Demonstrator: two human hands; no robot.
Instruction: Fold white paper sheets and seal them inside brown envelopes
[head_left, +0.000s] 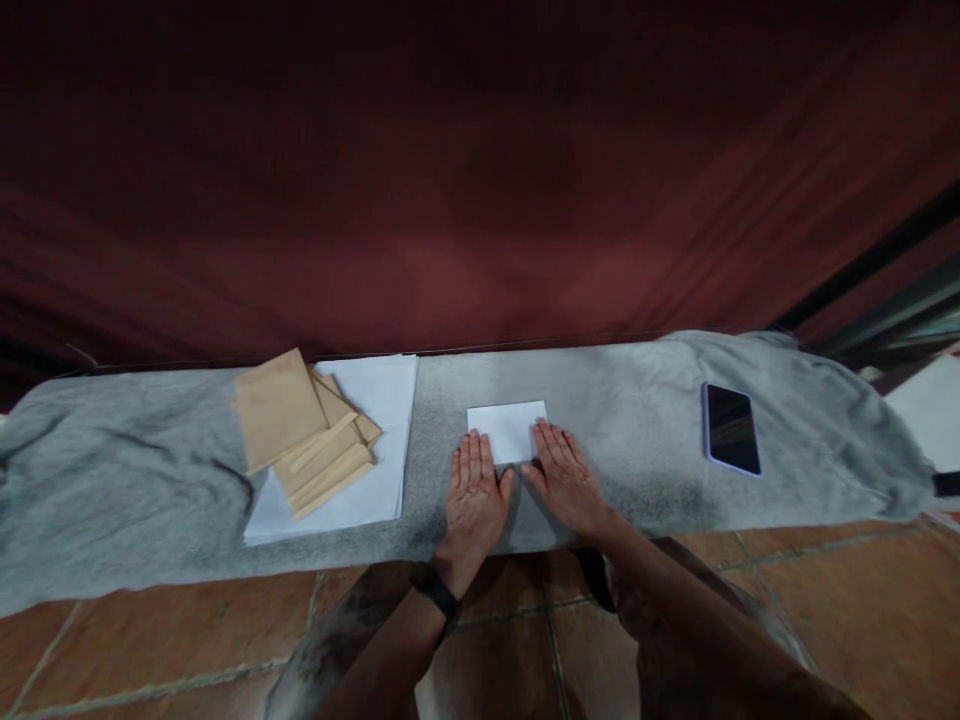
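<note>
A small folded white sheet of paper (508,428) lies on the grey cloth (622,420) that covers a long low surface. My left hand (475,492) lies flat with fingers stretched out, its fingertips resting on the paper's near left edge. My right hand (568,475) is flat too, fingers together and extended, pressing the paper's near right corner. A dark band sits on my left wrist. Neither hand grips anything.
To the left, several brown envelopes (304,432) lie fanned on a stack of white sheets (375,440). A dark phone (730,428) rests on the cloth at the right. A dark red curtain (450,200) hangs behind. Terracotta floor tiles (150,640) run below.
</note>
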